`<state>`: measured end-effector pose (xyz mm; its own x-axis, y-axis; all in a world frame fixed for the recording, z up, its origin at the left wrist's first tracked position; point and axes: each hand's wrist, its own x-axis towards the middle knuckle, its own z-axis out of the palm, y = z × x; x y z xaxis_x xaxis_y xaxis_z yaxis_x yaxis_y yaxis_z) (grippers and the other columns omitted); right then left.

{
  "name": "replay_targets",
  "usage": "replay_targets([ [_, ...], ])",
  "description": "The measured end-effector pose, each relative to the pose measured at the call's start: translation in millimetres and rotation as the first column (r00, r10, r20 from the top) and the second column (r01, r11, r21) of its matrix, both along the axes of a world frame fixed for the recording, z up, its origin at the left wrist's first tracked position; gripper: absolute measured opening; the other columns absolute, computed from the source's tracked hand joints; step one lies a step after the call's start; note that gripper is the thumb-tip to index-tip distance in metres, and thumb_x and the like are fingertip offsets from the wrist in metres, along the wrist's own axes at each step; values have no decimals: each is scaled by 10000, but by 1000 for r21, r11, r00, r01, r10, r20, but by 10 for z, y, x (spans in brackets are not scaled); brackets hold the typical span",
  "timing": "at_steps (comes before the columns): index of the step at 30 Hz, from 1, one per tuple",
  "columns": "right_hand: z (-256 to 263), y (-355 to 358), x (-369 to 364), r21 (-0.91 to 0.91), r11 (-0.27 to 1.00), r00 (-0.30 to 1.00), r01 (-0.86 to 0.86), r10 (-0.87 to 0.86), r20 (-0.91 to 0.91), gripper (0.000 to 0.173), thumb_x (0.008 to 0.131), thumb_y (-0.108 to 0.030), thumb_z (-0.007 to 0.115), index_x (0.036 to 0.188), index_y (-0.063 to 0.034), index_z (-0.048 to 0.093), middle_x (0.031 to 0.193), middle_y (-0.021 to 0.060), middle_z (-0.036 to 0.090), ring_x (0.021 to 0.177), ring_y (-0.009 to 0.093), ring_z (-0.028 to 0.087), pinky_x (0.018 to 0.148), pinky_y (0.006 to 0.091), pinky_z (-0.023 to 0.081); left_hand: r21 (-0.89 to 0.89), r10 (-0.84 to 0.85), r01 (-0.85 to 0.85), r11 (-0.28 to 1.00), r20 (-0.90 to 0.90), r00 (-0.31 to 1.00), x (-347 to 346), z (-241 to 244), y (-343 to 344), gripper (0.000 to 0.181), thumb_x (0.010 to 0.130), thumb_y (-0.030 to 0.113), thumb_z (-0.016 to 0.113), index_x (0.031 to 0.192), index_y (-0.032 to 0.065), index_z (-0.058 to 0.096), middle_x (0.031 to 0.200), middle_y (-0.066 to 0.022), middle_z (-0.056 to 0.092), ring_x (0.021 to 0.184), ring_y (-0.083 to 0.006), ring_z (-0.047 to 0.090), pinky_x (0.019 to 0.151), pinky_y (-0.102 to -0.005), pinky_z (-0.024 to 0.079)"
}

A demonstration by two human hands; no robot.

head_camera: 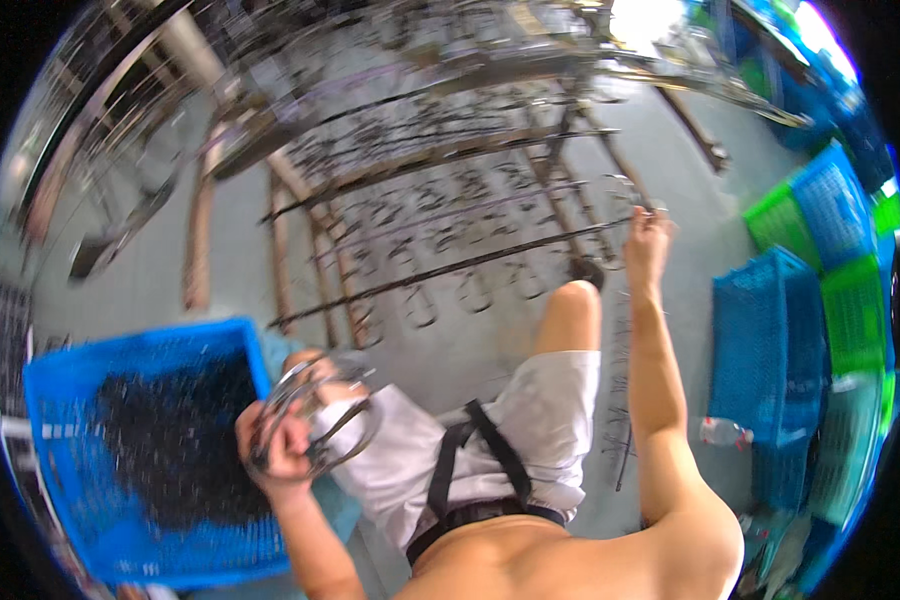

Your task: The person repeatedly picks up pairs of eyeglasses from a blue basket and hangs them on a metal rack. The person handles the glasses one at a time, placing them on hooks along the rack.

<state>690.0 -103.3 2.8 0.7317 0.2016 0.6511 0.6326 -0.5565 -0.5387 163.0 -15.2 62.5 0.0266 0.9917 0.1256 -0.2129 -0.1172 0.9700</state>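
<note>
My left hand is closed around several thin curved metal loops, blurred by motion, beside a blue plastic crate. The crate holds a mass of small dark pieces too blurred to name. Stretched far forward, my right hand is at the right end of a dark rod. A thin loop shows by its fingertips; whether the fingers grip it or the rod is unclear. From the rod hang several wire loops, spaced along its length.
Behind the rod stands a brownish rack frame with more rods and rows of hanging pieces. Blue crates and green crates are stacked at the right. A plastic bottle and a rod with hooks are near my right arm.
</note>
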Motion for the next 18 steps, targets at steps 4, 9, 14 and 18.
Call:
replay_targets([
  [4,345,89,-1164,96,909,884,-405,417,-210,298,896,-238,538,1107,-28,514,915,95,514,769,242,516,672,373,454,2,-298,304,953,203,933,268,-49,16,195,883,96,559,1042,13,481,820,-209,606,507,-136,507,596,-308,480],
  [9,525,54,-2310,430,368,119,-825,856,-503,342,911,-144,474,1219,3,462,956,127,512,889,210,509,806,305,412,179,-416,419,890,-55,908,507,-11,-40,176,867,145,596,963,18,522,848,-136,607,609,-140,543,625,-271,458],
  [14,590,111,-2453,214,358,228,-909,856,-464,353,939,-239,460,1193,6,475,915,92,459,821,167,437,772,283,388,172,-602,666,726,-309,736,582,20,-102,144,856,60,564,996,29,565,1024,-181,613,706,-140,581,617,-241,464],
  [18,574,-18,-2490,453,453,-73,-768,641,-764,397,914,-306,535,1113,35,489,757,74,527,699,125,466,643,267,415,310,-405,688,656,-625,668,857,19,-197,368,690,-57,607,1030,85,605,1027,-179,610,776,-253,615,645,-302,488],
])
